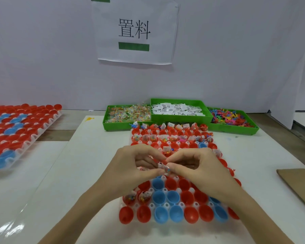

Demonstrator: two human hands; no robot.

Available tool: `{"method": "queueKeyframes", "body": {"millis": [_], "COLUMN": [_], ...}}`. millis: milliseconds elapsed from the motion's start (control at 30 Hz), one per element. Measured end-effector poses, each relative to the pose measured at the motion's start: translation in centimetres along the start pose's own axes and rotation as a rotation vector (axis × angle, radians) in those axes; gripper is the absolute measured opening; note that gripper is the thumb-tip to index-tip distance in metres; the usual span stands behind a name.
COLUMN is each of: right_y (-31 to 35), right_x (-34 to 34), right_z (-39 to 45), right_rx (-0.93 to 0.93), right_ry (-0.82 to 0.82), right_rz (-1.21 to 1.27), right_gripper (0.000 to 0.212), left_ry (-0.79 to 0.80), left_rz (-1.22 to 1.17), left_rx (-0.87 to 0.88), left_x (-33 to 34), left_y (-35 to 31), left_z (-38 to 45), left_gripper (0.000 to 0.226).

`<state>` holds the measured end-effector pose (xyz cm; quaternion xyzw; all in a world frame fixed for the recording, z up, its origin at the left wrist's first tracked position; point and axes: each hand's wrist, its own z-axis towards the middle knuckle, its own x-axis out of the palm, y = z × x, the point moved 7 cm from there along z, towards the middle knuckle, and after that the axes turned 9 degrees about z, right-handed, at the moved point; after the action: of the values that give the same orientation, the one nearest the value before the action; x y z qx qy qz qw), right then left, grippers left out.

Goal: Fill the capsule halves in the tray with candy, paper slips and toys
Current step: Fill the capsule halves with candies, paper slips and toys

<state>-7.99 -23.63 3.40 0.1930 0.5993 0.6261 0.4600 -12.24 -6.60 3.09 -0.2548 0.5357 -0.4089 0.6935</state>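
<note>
Both hands, left hand (130, 166) and right hand (197, 166), pinch what looks like a small wrapped candy packet (163, 167) between fingertips, above the middle of the capsule tray (165, 206).

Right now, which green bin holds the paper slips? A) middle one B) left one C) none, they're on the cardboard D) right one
A: the middle green bin holds the white printed paper slips; candy packets fill the left bin and coloured toys fill the right one.
</note>
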Motion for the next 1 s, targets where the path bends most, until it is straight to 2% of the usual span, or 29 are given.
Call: {"method": "queueKeyframes", "body": {"millis": [200,367,700,867,1000], "right_y": [-0.9,-1.3,-1.2,-1.2,-1.2], "right_x": [0.9,2.0,2.7,3.3,3.9], "right_z": [-0.8,-1.3,-1.5,-1.6,-1.7], "right_rx": [0.228,0.300,0.249,0.196,0.147], "right_ry": [0.176,0.322,0.229,0.204,0.181], "right_rz": [0.132,0.073,-0.072,-0.126,-0.216], "right_gripper": [0.010,0.017,0.006,0.012,0.018], "left_ry": [0.177,0.295,0.383,0.435,0.400], "left_rz": [0.058,0.157,0.264,0.291,0.324], "left_rx": [-0.007,-0.009,0.043,0.051,0.082], "left_x": [0.9,0.9,0.9,0.6,1.0], "left_y": [0.1,0.1,-0.4,-0.3,-0.6], "left_z": [-0.3,-0.6,-1.0,-1.1,-1.2], "left_gripper": [0.025,0.028,0.020,0.010,0.021]}}
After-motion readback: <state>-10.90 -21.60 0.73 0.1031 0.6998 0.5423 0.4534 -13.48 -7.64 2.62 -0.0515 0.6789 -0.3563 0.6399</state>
